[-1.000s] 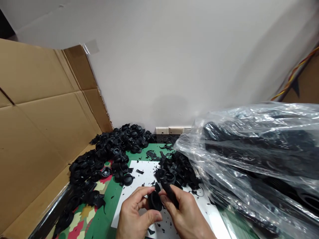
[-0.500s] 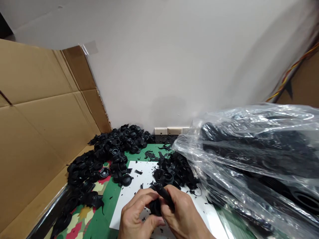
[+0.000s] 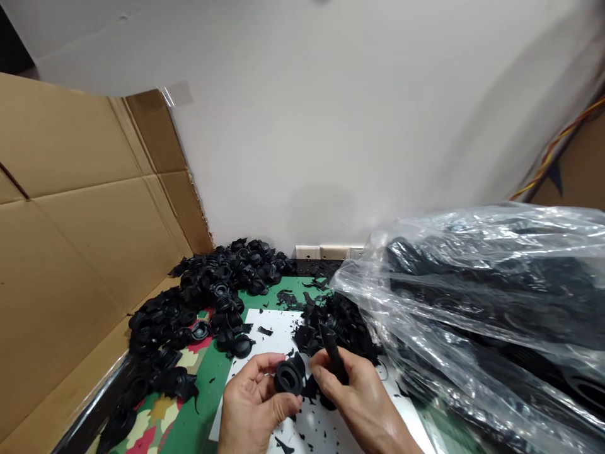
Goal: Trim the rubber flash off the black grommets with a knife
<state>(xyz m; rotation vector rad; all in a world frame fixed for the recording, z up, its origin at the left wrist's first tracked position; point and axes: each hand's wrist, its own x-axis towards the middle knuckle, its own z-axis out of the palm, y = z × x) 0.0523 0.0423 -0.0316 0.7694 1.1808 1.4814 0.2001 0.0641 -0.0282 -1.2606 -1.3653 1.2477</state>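
In my left hand [image 3: 255, 407] is a black ribbed rubber boot [image 3: 288, 377], gripped between thumb and fingers with its round opening facing me. A ragged flap stands up from the boot's upper right side. My right hand [image 3: 347, 391], just to the right, is closed around a slim black knife-like tool [image 3: 334, 356], its tip pointing up and away. The tool and the boot are apart. Under both hands lies a white sheet [image 3: 258, 318] strewn with black rubber scraps [image 3: 284, 445].
At the left, many similar black boots [image 3: 227, 277] are heaped against a cardboard box [image 3: 94, 233]. Behind my right hand is a pile of black rubber trimmings [image 3: 345, 318]. A clear plastic bag [image 3: 472, 284] of black parts fills the right side. Sockets [image 3: 331, 252] line the wall's foot.
My hands have moved apart. The left has turned the boot so its opening shows; the right has drawn the tool away to the right, its tip now up.
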